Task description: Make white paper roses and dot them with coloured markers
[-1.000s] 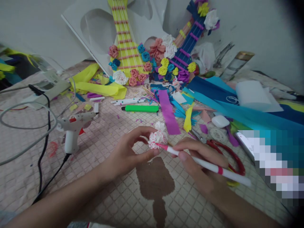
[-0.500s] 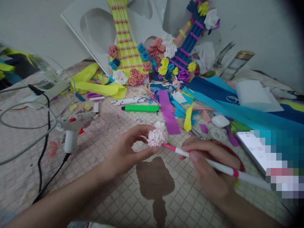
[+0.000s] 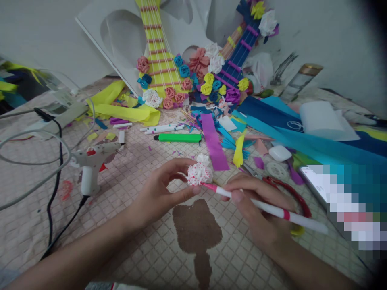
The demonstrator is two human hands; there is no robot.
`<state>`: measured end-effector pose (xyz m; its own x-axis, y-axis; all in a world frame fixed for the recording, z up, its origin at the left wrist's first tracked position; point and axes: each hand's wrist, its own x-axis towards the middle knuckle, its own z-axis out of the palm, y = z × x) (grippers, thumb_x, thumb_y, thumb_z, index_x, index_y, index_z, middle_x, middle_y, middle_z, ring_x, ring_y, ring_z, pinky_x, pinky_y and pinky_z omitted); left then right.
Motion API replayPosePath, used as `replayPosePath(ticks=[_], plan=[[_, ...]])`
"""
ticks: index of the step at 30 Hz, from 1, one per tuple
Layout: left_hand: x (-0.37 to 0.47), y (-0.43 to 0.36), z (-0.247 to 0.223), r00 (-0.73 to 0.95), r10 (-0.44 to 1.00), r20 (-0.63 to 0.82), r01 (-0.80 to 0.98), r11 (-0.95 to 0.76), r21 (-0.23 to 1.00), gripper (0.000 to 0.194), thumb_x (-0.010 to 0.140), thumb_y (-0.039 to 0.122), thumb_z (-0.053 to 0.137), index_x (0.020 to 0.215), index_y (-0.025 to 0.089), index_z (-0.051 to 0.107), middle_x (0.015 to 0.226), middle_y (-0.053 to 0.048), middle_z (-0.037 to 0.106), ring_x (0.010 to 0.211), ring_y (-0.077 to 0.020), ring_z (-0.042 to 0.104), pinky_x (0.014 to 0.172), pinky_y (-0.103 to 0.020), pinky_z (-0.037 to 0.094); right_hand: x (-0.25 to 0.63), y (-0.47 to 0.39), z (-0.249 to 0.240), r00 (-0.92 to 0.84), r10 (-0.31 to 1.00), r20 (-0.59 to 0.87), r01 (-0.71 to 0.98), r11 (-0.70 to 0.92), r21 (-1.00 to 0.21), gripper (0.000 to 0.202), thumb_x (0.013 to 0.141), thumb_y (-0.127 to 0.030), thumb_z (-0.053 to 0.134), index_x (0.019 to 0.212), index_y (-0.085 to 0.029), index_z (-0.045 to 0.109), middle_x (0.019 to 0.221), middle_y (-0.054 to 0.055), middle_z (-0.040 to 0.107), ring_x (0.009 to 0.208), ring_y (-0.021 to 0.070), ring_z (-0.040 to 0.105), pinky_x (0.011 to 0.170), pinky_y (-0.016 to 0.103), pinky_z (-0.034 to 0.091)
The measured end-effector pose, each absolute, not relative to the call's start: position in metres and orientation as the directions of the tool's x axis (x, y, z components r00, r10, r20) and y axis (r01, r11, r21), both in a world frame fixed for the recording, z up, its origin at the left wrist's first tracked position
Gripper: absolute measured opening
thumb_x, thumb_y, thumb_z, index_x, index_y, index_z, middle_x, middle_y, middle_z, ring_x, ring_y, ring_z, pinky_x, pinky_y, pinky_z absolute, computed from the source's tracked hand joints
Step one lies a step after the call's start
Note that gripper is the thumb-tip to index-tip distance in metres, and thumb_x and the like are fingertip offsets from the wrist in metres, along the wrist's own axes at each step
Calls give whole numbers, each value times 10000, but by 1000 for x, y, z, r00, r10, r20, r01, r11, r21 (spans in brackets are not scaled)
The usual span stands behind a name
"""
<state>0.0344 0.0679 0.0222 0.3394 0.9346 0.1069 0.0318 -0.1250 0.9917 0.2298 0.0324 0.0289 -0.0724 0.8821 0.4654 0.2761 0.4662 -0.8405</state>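
Observation:
Between the thumb and fingers of my left hand [image 3: 169, 187] is a white crepe paper flower [image 3: 199, 173] speckled with pink dots. My right hand [image 3: 260, 209] grips a white marker [image 3: 269, 208] with a pink tip and a pink band. The marker's tip touches, or nearly touches, the lower edge of the flower. Red-handled scissors [image 3: 290, 193] lie partly hidden behind my right hand. A green marker [image 3: 179, 138] rests on the table beyond the flower, beside a purple paper strip [image 3: 214, 141].
A glue gun [image 3: 90, 169] with cables stands at the left. Yellow [image 3: 161, 52] and blue [image 3: 234, 64] paper guitars lean at the back. Blue crepe paper [image 3: 272, 117], a white roll [image 3: 322, 121] and a phone [image 3: 317, 185] are at the right.
My right hand has moved slightly left with the marker, and its tip has shifted left along the flower's lower edge. More of the scissors' red handle shows. My left hand has hardly moved.

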Motion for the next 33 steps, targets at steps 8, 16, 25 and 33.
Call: replayPosePath(ticks=[8, 16, 25, 33], plan=[[36, 68, 24, 338, 937, 90, 38, -109, 993, 301, 714, 233, 714, 990, 207, 596, 1009, -43, 625, 924, -175, 570, 828, -319, 467, 228, 32, 31, 1, 874, 486, 358, 454, -816, 154, 799, -142, 550, 823, -259, 646, 683, 1, 643, 601, 149, 585, 496, 283, 458], [35, 68, 23, 338, 937, 85, 47, -107, 993, 309, 711, 231, 718, 994, 208, 596, 1016, -42, 620, 933, -171, 567, 843, -318, 462, 228, 32, 33, 16, 887, 461, 391, 419, -819, 135, 791, -149, 566, 821, -252, 648, 695, -15, 651, 585, 126, 584, 477, 250, 448], [35, 69, 23, 337, 940, 51, -27, -45, 999, 323, 710, 218, 720, 1009, 210, 600, 1046, -43, 623, 935, -166, 578, 847, -314, 459, 228, 32, 31, 27, 878, 477, 347, 439, -829, 151, 789, -135, 555, 804, -254, 647, 678, -6, 636, 588, 141, 575, 489, 276, 437], [35, 68, 26, 328, 944, 17, -44, -3, 999, 323, 698, 197, 727, 997, 195, 605, 1071, -44, 618, 952, -159, 579, 850, -289, 447, 231, 33, 26, -26, 848, 530, 238, 520, -820, 186, 793, -80, 542, 848, -220, 650, 704, 5, 620, 669, 154, 584, 560, 301, 443]])
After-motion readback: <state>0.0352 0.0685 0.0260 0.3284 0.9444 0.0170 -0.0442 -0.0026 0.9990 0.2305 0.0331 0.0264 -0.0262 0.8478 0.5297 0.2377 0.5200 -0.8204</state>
